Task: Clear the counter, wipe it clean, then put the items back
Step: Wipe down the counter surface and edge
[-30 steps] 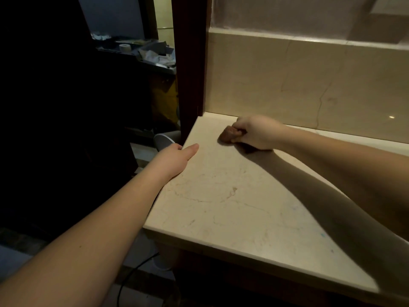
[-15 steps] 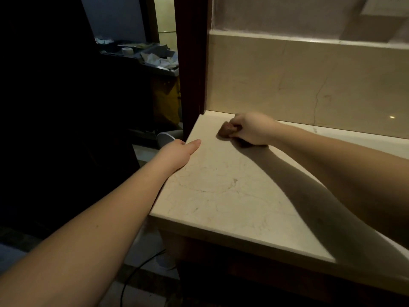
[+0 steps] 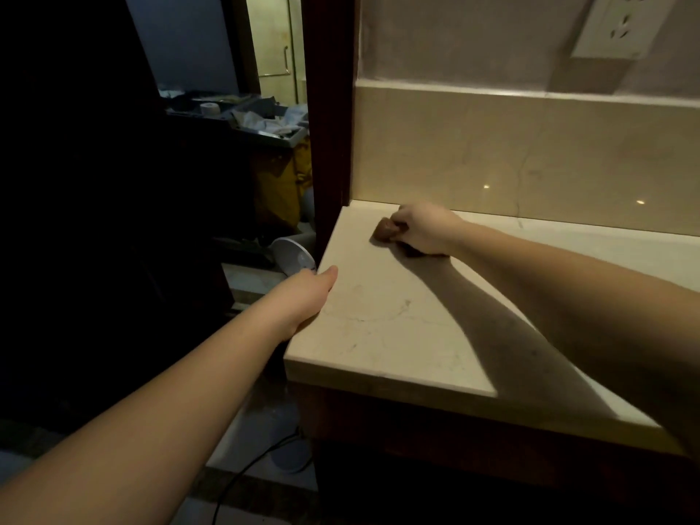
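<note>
Both hands, cloth [image 3: 386,230]: same spots.

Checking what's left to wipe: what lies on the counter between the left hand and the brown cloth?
Nothing: the head view shows bare marble counter between the left hand and the cloth.

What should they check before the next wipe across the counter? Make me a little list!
1. Cloth held tight: ok. The right hand grips the brown cloth.
2. Cloth touching the counter: ok, near the back left corner.
3. Other hand steady: ok. The left hand rests on the counter's left edge.
4. Path free of items: ok on the visible part.
5. Counter already clean: cannot tell, the light is dim.
6. Wall socket away from the cloth: ok, high above.
</note>
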`<action>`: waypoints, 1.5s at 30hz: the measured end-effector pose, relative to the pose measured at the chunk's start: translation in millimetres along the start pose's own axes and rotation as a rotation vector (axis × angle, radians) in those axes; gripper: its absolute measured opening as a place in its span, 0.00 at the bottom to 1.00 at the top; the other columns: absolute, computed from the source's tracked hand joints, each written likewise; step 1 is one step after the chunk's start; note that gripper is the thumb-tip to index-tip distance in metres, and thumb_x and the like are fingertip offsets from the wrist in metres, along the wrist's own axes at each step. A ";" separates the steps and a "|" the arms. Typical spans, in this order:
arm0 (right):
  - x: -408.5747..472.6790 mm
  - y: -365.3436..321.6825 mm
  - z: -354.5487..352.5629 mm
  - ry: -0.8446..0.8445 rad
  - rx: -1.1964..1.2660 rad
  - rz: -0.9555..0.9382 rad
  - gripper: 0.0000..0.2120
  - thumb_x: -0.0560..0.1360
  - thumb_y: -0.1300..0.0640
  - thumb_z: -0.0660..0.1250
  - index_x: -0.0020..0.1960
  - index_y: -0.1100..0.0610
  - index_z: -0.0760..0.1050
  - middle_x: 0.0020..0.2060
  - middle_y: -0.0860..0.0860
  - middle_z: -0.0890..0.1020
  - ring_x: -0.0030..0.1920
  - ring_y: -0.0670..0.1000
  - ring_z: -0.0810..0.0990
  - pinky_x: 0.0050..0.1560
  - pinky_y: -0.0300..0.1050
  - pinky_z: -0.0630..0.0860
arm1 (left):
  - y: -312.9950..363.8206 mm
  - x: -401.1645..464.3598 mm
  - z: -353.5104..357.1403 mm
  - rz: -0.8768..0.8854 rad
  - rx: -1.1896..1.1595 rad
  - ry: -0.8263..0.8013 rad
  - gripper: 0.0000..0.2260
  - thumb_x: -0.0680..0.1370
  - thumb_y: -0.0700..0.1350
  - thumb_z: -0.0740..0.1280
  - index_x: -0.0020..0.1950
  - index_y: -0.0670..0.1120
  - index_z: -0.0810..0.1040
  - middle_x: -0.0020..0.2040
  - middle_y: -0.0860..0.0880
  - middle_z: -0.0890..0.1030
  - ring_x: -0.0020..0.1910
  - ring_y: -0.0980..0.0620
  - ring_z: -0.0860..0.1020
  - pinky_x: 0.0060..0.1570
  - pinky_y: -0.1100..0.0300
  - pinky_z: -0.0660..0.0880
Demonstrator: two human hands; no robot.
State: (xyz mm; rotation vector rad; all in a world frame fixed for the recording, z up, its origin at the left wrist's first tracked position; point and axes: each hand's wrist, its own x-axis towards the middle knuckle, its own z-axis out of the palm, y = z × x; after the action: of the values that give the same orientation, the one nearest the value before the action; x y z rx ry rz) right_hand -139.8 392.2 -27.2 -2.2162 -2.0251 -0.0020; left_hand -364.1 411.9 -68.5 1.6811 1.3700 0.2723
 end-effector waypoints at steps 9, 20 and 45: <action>-34.0 -32.5 1.6 -0.022 0.016 -0.175 0.07 0.76 0.56 0.64 0.46 0.59 0.78 0.42 0.50 0.74 0.45 0.53 0.74 0.43 0.42 0.63 | -7.0 -11.1 4.0 0.086 0.124 0.068 0.26 0.82 0.59 0.53 0.75 0.44 0.62 0.71 0.43 0.70 0.66 0.42 0.71 0.52 0.54 0.68; -10.6 -23.2 2.4 0.005 -0.031 0.037 0.09 0.77 0.54 0.61 0.46 0.57 0.77 0.46 0.53 0.76 0.53 0.59 0.76 0.46 0.45 0.69 | -2.4 -18.0 2.0 0.107 0.181 0.042 0.24 0.84 0.55 0.51 0.75 0.42 0.61 0.71 0.40 0.68 0.66 0.39 0.70 0.56 0.53 0.68; -158.1 -77.5 -10.0 -0.150 0.063 -0.313 0.04 0.74 0.61 0.67 0.47 0.56 0.79 0.43 0.48 0.75 0.42 0.50 0.74 0.41 0.44 0.67 | -9.5 -14.9 0.8 0.163 0.119 0.084 0.24 0.82 0.56 0.55 0.68 0.37 0.70 0.64 0.38 0.75 0.62 0.38 0.73 0.49 0.55 0.65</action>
State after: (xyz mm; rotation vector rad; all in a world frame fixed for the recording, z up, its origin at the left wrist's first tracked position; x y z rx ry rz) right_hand -230.6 241.1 -24.4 -1.8924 -2.3944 0.1974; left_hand -375.1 398.2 -70.7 1.9035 1.3339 0.3647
